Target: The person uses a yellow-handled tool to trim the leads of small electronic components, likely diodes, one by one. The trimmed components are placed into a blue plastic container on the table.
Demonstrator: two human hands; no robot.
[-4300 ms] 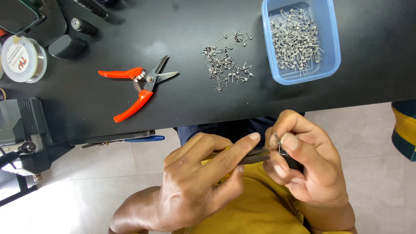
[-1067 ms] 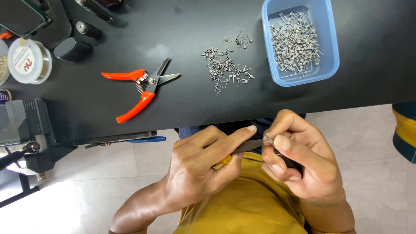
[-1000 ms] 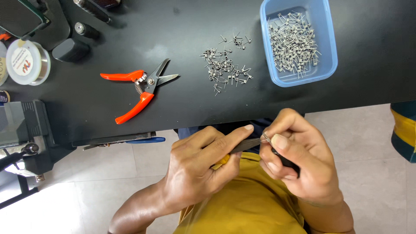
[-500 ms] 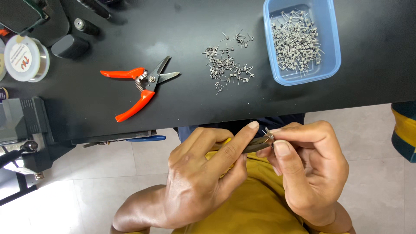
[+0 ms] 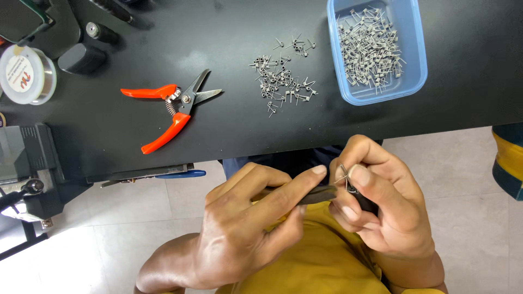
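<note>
My left hand (image 5: 248,228) grips a dark, slim pointed tool (image 5: 318,194), index finger stretched along it, its tip aimed at my right hand. My right hand (image 5: 381,201) pinches a small wire coil (image 5: 343,173) between thumb and forefinger and also wraps a dark object in the palm. Both hands hover below the edge of the black table (image 5: 463,81), over my lap. A loose pile of small wire coils (image 5: 283,81) lies on the table, and a blue plastic tray (image 5: 411,65) holds several more.
Orange-handled cutters (image 5: 171,106) lie open on the table, left of the pile. A wire spool (image 5: 24,73) and dark cylindrical items (image 5: 81,54) sit at the far left. A black device (image 5: 27,163) stands at the left edge. Pale floor tiles lie below.
My right hand's fingers have curled back around the coil and shifted slightly down. The left hand's tool stays pointed at the coil. Things on the table have not moved.
</note>
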